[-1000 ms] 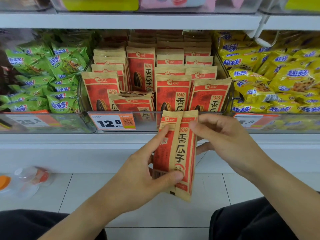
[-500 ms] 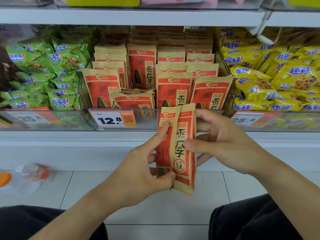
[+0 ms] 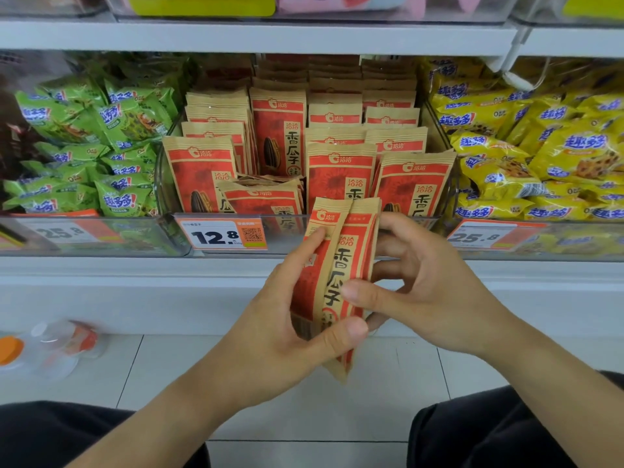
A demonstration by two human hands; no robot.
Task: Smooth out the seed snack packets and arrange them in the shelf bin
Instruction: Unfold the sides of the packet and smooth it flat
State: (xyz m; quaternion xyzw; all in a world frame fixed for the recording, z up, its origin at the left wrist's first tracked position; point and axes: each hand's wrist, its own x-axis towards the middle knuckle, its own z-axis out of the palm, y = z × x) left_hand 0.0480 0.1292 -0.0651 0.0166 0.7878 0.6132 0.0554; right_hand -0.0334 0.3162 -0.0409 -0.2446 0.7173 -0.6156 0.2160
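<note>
both hands hold a folded seed packet upright just below the clear shelf bin, likely to flatten its crease. left hand pinches it, thumb low, forefinger up the front; right hand curls around its right edge. kraft-paper sachet, red panel, creased lengthwise.

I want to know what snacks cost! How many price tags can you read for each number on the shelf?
12.8 tag: 1
25.8 tags, left and right: 2
Total: 3
</note>
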